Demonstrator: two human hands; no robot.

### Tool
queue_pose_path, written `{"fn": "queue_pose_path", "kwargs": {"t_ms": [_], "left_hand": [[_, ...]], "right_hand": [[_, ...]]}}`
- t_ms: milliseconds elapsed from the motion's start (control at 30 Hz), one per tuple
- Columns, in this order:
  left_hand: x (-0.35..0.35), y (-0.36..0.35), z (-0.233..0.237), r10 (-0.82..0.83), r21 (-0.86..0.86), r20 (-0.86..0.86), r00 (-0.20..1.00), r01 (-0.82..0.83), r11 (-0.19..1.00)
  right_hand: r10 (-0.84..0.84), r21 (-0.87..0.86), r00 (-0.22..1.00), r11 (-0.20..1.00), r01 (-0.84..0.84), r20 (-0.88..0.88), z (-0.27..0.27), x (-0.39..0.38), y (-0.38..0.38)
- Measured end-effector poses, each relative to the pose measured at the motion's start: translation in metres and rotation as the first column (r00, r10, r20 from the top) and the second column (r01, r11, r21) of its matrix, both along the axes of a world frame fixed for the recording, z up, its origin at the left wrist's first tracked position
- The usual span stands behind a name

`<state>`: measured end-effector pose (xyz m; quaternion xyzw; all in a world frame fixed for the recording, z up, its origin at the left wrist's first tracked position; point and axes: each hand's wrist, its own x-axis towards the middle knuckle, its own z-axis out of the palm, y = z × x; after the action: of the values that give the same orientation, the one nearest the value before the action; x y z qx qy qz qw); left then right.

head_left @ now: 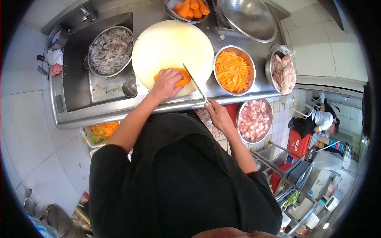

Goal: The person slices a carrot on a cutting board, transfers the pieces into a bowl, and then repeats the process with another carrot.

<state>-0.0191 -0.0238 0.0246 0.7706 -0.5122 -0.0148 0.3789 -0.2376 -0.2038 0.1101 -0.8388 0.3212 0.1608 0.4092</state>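
Pinning carrot (183, 77) with left hand (164, 83) on board (170, 43), centre frame; clenching knife (195, 84) in right hand (218, 115), with blade just right of carrot. Curl fingertips back, keep blade vertical, slice thin and even, matching strips (234, 70) in bowl (215, 65) right of board.

On the steel bench (147, 12), my left hand (166, 84) pins an orange carrot chunk (183, 78) on the round cream cutting board (170, 43), with the steel knife (194, 83) in my right hand (219, 116) at its right and a steel bowl of carrot strips (214, 69) farther right.
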Motion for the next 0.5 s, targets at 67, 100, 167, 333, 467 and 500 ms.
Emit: {"fn": "queue_pose_path", "kwargs": {"t_ms": [67, 100, 167, 333, 467, 500], "left_hand": [[0.0, 0.0, 0.003, -0.003, -0.012, -0.022, 1.0, 0.003, 1.0], [-0.001, 0.0, 0.004, -0.004, -0.017, -0.034, 0.999, 0.003, 1.0], [-0.002, -0.003, -0.003, -0.012, -0.009, -0.025, 1.0, 0.012, 1.0], [-0.004, -0.008, -0.006, -0.001, 0.066, 0.034, 0.999, -0.001, 0.998], [-0.001, -0.01, -0.005, 0.003, 0.117, 0.046, 0.999, -0.008, 0.993], [-0.002, -0.01, -0.005, -0.001, 0.12, 0.044, 0.999, -0.004, 0.993]], "right_hand": [[-0.076, 0.055, 0.997, 0.996, 0.076, -0.006, 0.006, -0.002, 0.002], [-0.112, 0.083, 0.994, 0.99, 0.113, -0.012, 0.007, -0.002, 0.003], [-0.108, 0.08, 0.994, 0.991, 0.109, -0.024, -0.004, -0.002, 0.001], [-0.06, 0.042, 0.995, 0.997, 0.063, -0.079, 0.012, 0.019, 0.003], [-0.025, -0.013, 1.0, 1.0, 0.025, -0.009, 0.02, 0.013, 0.005], [-0.009, -0.036, 1.0, 0.999, 0.01, 0.017, 0.023, 0.011, 0.006]]}}
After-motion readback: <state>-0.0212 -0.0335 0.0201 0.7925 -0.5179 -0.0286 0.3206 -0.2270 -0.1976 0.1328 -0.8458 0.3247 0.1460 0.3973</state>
